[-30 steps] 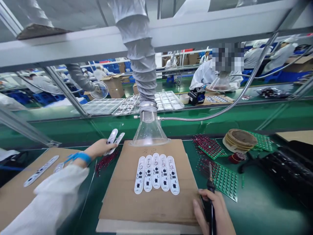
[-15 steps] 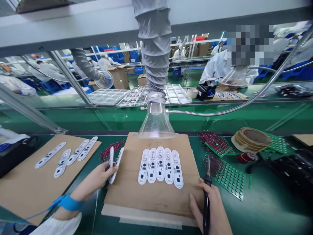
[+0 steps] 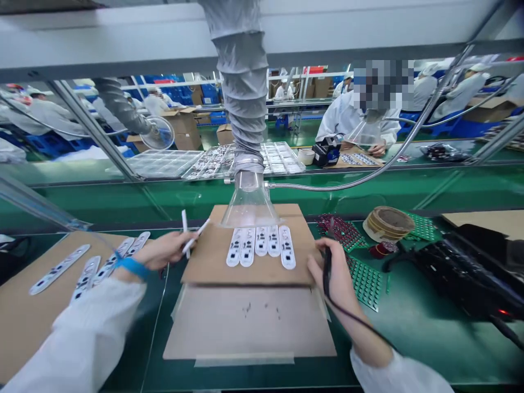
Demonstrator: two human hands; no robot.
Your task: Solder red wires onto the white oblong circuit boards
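Observation:
My left hand, with a blue wrist strap, is closed on two narrow white circuit boards at the left edge of a cardboard sheet. My right hand grips a black-handled soldering iron, its thumb and fingers at the sheet's right edge. The iron's tip is hard to make out. Several white oblong circuit boards lie side by side on the sheet, their far ends partly under a clear fume hood. A paler board with small dark specks shows below the sheet.
At left, another cardboard piece bears several white boards. Green board panels, red-and-black wires, a tape roll and a dark device lie at right. A co-worker sits across the bench.
The cardboard sheet has slid away from me, uncovering the paler board beneath. The boards on it have shifted out of even line. Both hands moved forward with it, and the view turned slightly right.

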